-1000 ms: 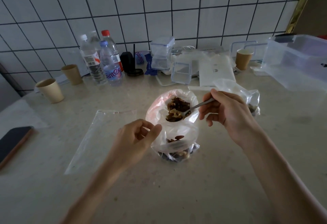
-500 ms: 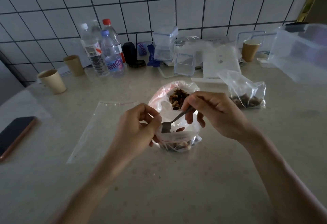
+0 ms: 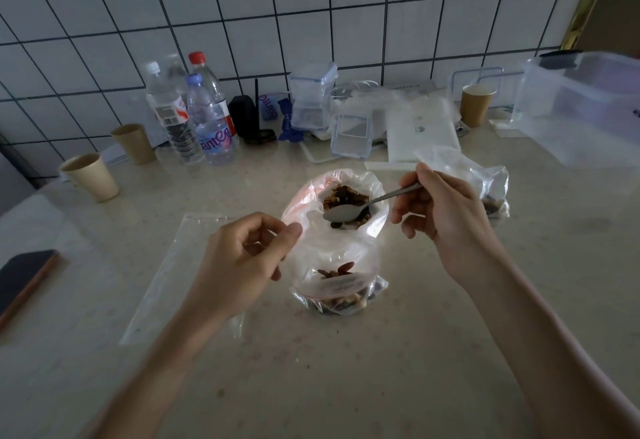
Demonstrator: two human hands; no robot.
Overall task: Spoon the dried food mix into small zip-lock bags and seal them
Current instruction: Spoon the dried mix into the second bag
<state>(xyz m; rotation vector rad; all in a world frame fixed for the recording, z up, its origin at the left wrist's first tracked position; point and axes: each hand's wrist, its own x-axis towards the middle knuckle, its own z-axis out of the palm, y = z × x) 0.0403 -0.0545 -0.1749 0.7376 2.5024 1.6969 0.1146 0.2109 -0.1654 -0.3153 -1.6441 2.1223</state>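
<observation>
A: Where's our spoon (image 3: 349, 210)?
B: Over the big bag of dried mix (image 3: 346, 198); our right hand (image 3: 446, 217) has a pinching grip on its handle.
A: And the left hand (image 3: 242, 262)?
B: Its grip pinches the small zip-lock bag (image 3: 341, 286), part-filled, on the tabletop (image 3: 311, 369).

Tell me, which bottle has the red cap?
The back bottle, nearest the tiled wall. Its cap is red; the front bottle has a bluish cap and the left bottle a white one.
</observation>
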